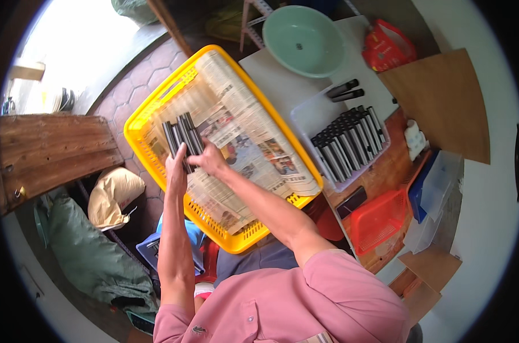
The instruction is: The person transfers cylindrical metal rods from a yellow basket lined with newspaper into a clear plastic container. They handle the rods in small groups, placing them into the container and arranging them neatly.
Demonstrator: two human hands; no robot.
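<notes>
Super bright light [70, 40] top left, hex-tile floor [139, 74] beside it, chunky wooden panel [53, 151] on the left, worktop [271, 86] to the right, plain whitish wall [482, 206] beyond that.

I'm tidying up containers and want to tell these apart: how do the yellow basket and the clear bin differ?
Look: the yellow basket is opaque with slotted sides, while the clear bin is see-through.
Size: the yellow basket looks larger than the clear bin.
Contents: newspaper lines the yellow basket; dark tubes fill much of the clear bin.
Both are roughly rectangular and open-topped.
</notes>
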